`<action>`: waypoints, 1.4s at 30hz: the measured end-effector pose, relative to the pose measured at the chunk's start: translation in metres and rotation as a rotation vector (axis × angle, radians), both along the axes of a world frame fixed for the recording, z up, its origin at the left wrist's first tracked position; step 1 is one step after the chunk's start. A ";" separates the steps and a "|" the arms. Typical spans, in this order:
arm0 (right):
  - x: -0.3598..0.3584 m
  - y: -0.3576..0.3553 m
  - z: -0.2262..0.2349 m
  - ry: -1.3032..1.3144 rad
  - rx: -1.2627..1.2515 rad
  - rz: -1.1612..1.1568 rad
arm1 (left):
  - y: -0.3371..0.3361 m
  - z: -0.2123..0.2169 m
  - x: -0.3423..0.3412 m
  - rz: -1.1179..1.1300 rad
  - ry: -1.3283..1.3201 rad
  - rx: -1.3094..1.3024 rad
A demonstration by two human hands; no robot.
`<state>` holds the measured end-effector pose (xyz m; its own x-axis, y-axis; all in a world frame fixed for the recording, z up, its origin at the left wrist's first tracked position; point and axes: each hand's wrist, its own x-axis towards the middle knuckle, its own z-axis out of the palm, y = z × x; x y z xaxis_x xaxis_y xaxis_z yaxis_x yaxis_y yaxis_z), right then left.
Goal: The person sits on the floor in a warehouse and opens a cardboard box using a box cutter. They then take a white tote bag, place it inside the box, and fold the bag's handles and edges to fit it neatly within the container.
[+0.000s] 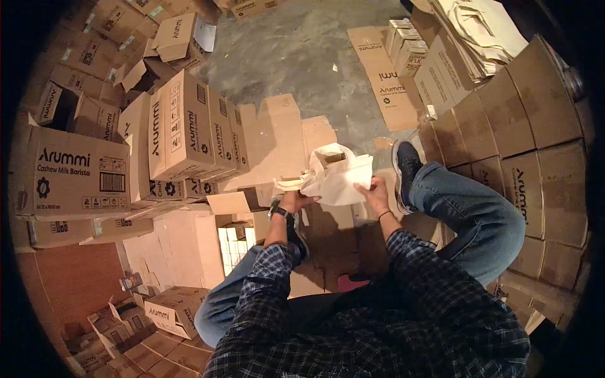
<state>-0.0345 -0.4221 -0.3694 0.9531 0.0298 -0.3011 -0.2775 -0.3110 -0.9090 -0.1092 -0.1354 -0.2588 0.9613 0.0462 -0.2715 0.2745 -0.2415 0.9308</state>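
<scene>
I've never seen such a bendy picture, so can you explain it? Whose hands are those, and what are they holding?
There's no robot here, just someone using bare hands. A wide camera on that person's head looks down, and its lens makes straight edges bend. So the checked sleeves at the bottom are the wearer's own. The right hand pinches the edge of a white bag. The left hand is at its other side; I can't tell how firmly it holds. Flat cardboard lies on the grey floor, and brown boxes are stacked on both sides.
</scene>
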 end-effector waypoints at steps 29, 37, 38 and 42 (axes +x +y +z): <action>0.033 -0.003 0.058 -0.027 -0.056 0.047 | 0.018 -0.035 0.041 0.189 -0.016 -0.152; 0.048 -0.002 0.019 -0.031 -0.107 0.097 | 0.031 -0.046 0.055 0.075 0.247 0.440; 0.053 0.003 0.016 -0.089 -0.200 0.107 | 0.024 -0.041 0.060 0.133 0.251 0.645; 0.052 0.015 0.009 -0.084 -0.442 0.026 | -0.008 -0.061 0.068 0.220 0.209 0.797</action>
<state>0.0179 -0.4072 -0.3606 0.9754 -0.0596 -0.2123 -0.1954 -0.6802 -0.7065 -0.0416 -0.1437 -0.3196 0.8416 0.4789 -0.2499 0.5396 -0.7237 0.4302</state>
